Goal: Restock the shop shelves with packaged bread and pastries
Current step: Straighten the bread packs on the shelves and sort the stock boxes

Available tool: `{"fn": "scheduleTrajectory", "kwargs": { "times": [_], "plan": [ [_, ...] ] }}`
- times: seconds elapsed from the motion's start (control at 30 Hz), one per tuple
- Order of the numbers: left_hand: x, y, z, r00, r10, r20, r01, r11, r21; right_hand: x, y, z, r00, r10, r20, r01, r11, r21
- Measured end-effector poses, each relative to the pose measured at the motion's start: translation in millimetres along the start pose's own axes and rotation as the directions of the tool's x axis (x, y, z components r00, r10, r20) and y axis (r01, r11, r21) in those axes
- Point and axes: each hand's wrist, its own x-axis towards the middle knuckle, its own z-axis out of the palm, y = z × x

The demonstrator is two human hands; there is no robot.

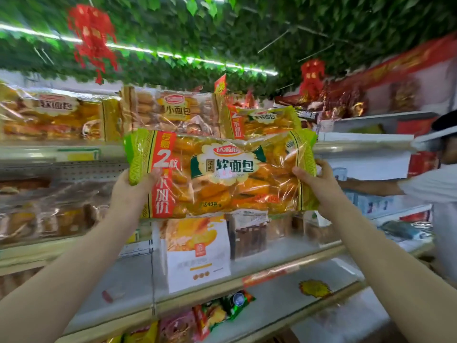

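Stretching across a shop aisle, tiered shelves (pixel 284 250) carry packaged breads (pixel 57 117) beneath a ceiling of green leaves (pixel 247 26). The left hand (pixel 128 191) grips the left end of a soft-bread packet (pixel 222 174), the right hand (pixel 319 181) its right end; held before the upper shelf, its long axis runs level left-to-right, label upright toward the camera.

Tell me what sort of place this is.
Likely a small grocery shop's bread aisle: tiered shelves with price strips, rows of packaged bread on top, and the left hand and right hand holding up a bag of soft bread.
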Motion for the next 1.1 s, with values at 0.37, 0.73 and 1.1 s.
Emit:
{"fn": "scheduleTrajectory", "kwargs": {
  "times": [0.37,0.73,1.1],
  "plan": [
    [58,2,97,0.998,0.045,0.047,-0.043,0.998,-0.042,74,-3,-42,0.99,-0.072,-0.124,0.069,0.997,-0.034],
    [117,10,148,0.981,0.165,0.099,-0.165,0.986,-0.013,162,-5,-43,0.964,-0.224,-0.141,0.215,0.973,-0.077],
    [150,16,211,0.96,0.276,0.041,-0.279,0.95,0.143,280,-11,-57,0.934,-0.334,-0.128,0.323,0.941,-0.101]
  ]
}}
